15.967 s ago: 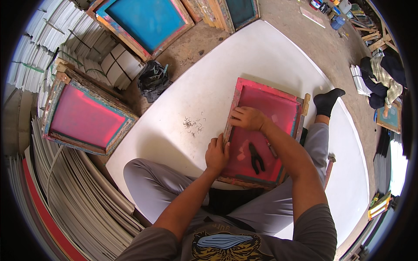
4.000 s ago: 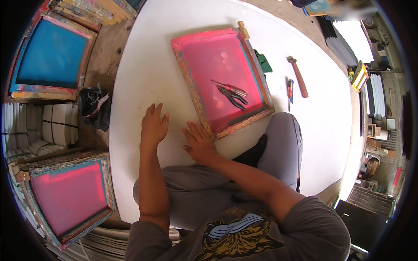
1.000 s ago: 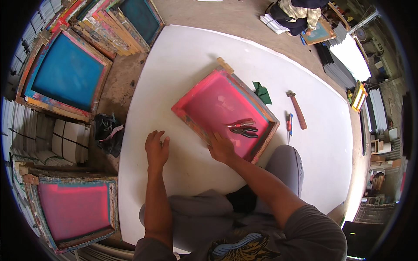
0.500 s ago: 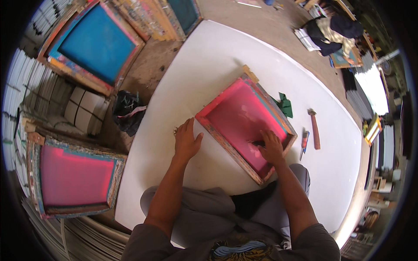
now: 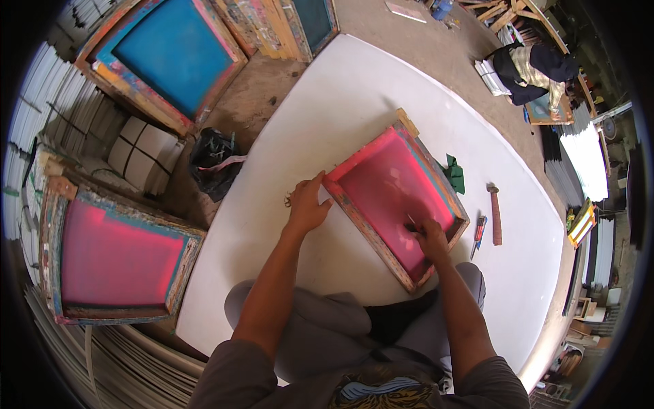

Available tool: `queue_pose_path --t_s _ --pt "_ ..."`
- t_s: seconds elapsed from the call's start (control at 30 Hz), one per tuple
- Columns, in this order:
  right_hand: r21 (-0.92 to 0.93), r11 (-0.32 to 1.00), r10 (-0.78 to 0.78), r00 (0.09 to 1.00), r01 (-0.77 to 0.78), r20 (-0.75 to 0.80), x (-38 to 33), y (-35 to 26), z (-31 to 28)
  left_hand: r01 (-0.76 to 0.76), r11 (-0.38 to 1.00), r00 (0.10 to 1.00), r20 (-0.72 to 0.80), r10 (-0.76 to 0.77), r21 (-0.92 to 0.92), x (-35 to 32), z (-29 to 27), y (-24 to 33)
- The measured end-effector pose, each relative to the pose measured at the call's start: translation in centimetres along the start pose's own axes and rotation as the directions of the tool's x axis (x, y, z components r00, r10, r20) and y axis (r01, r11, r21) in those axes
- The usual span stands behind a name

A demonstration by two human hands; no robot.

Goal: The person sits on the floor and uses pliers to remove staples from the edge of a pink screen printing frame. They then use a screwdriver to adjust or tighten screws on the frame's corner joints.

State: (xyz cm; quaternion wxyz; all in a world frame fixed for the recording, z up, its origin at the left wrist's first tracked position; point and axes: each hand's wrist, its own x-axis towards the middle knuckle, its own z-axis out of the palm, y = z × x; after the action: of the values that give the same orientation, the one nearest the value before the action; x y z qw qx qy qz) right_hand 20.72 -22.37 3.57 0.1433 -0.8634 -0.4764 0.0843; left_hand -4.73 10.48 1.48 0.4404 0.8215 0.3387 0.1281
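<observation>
A wooden screen-printing frame (image 5: 368, 232) with pink mesh (image 5: 381, 191) lies tilted on the white board in front of me. My right hand (image 5: 432, 240) is inside it, near its right end, fingers closed round a small dark tool (image 5: 411, 225) with a thin light tip; its exact kind is hidden. My left hand (image 5: 310, 204) is open, fingers stretched out, its fingertips at the frame's left corner. Beside that hand is a small heap of bent metal bits (image 5: 289, 199), too small to name surely.
Right of the frame lie a green cloth (image 5: 454, 174), a utility knife (image 5: 479, 235) and a hammer (image 5: 495, 215) on the white board (image 5: 327, 116). Leftward stand a blue-mesh screen (image 5: 174, 58), another pink one (image 5: 119, 262) and a black plastic bag (image 5: 212, 167). A person (image 5: 535, 71) works at far right.
My right hand has closed its fingers more around the dark tool, whose thin tip now shows. My left hand stays by the frame's corner. The whole view has shifted slightly.
</observation>
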Motion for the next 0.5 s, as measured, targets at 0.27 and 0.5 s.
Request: queue_pose_path --t_s 0.27,0.5 --pt "0.311 0.924 0.225 0.974 -0.224 0.035 1.1 -7.6 0.5 -0.051 0.997 0.999 -0.015 0.051 -0.055 -2.0 -0.8 -0.1" --pt "0.331 0.932 0.096 0.982 -0.147 0.163 2.8 -16.4 1.1 -0.013 0.985 0.999 0.042 0.020 -0.171 -2.3 -1.4 -1.2"
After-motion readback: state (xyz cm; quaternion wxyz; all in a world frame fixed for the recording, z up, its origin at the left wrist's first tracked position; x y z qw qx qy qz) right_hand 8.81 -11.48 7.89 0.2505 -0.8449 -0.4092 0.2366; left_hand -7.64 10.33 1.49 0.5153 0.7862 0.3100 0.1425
